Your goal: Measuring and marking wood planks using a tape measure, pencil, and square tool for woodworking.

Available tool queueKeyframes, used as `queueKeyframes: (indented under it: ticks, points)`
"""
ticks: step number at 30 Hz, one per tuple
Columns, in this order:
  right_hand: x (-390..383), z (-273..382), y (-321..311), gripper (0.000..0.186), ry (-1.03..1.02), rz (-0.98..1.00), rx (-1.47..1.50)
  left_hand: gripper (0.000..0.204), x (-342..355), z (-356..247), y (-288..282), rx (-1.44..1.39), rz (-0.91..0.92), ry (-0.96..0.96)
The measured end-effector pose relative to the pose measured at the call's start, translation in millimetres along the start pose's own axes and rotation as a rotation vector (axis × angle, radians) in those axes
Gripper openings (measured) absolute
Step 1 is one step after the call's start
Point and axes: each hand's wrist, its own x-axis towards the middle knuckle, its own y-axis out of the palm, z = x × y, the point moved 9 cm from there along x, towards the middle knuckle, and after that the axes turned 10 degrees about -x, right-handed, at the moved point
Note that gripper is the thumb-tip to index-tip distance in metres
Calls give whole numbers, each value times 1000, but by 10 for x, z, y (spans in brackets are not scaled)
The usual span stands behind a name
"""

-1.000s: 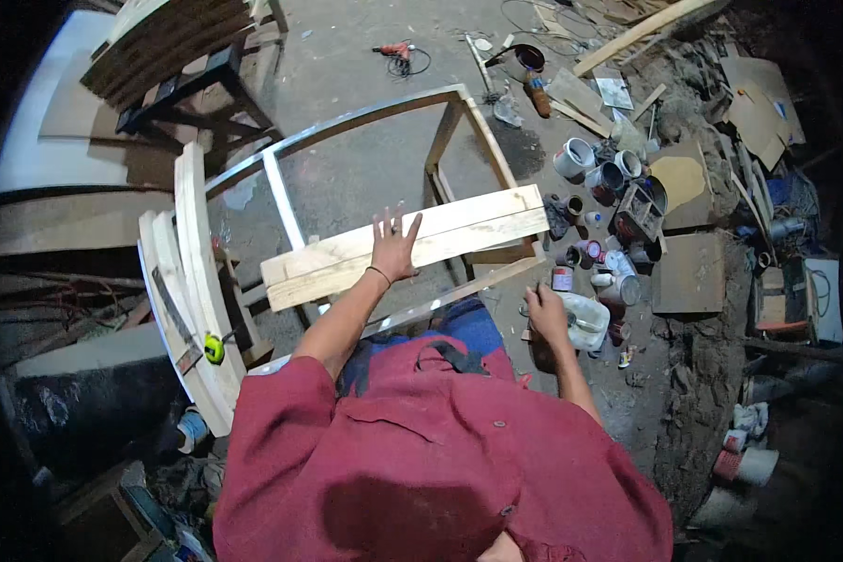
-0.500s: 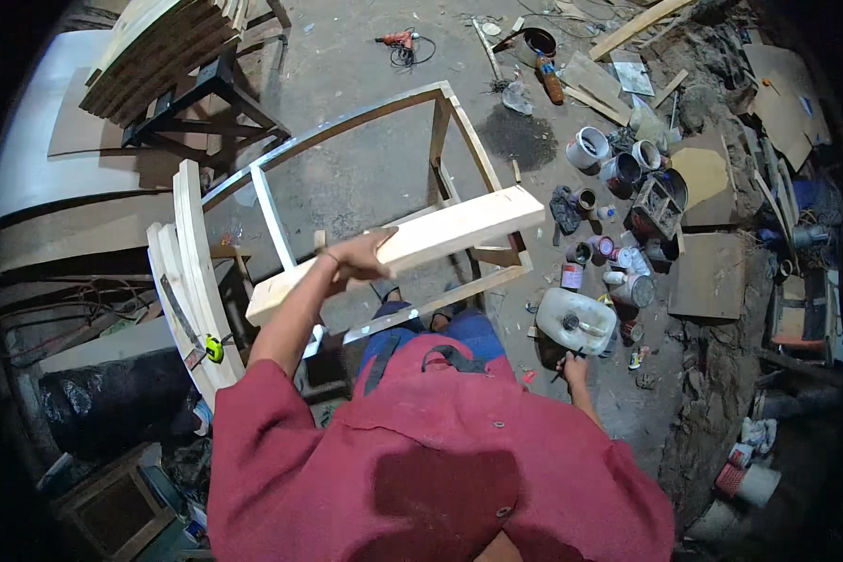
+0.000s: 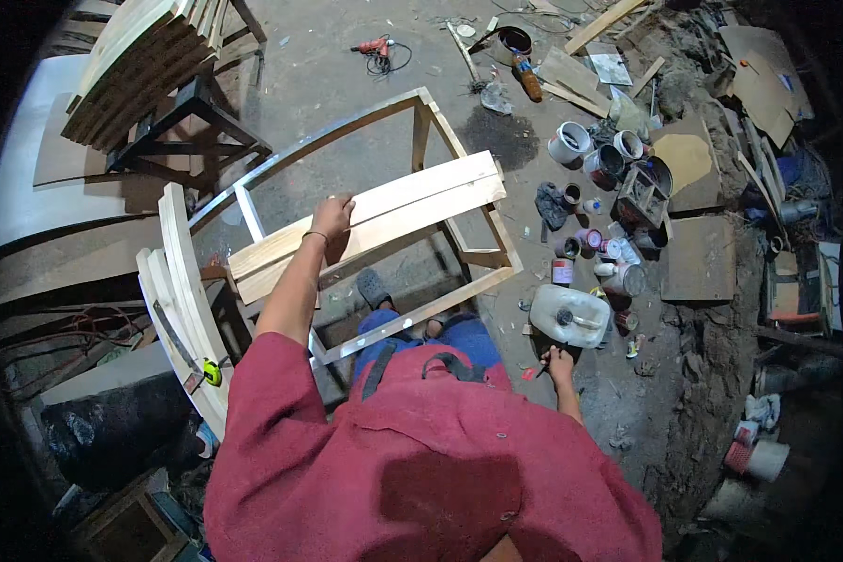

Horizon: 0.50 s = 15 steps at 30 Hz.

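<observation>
Two pale wooden boards (image 3: 412, 201) lie side by side across a wooden frame (image 3: 318, 140), slanting up to the right. My left hand (image 3: 332, 217) is closed on the farther board, its fingers over the far edge. My right hand (image 3: 559, 363) is held low at the right, in front of a whitish plastic jerrycan (image 3: 571, 316). Its fingers are closed around a thin dark stick-like thing, too small to make out.
Curved wooden pieces (image 3: 183, 272) with a yellow-green tape measure (image 3: 213, 373) stand at the left. Behind them, stacked boards (image 3: 140, 70) rest on a dark trestle (image 3: 192, 117). Paint cans and buckets (image 3: 569, 142) crowd the right. A red power drill (image 3: 375, 45) lies on the far floor.
The boards have shifted nearer and tipped, so two broad faces now show side by side. My left hand has moved onto their far side. My right hand stays near the jerrycan.
</observation>
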Motion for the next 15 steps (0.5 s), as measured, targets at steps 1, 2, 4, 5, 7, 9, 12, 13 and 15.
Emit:
queueKeyframes:
  ticks: [1, 2, 4, 5, 7, 9, 12, 13, 15]
  points:
    - [14, 49, -6, 36, -41, -1, 7, 38, -38, -32, -35, 40, -64, 21]
    - [39, 63, -8, 35, -79, -3, 12, 45, -118, -215, -45, 120, -142, 114]
    - [126, -158, -59, 37, -38, -14, 12, 96, -444, -727, 78, 364, -103, 169]
    - [161, -255, -61, 38, -1, -14, 19, 117, -635, -879, 114, 486, -153, 258]
    - [91, -61, 36, 37, 3, 43, -2, 129, -700, -677, 147, 557, -83, 197]
    - [126, -112, 38, 35, 25, 89, -74, 143, -722, -640, 198, 599, -4, 150]
    - [269, -308, 26, 36, 48, 84, -44, 133, -689, -696, 220, 586, 47, 157]
    - [346, -367, 7, 36, 47, 83, -47, 133, -715, -685, 193, 583, 46, 157]
    - [429, -326, 53, 36, -2, 109, 10, 106, -862, -823, 77, 454, 64, 258]
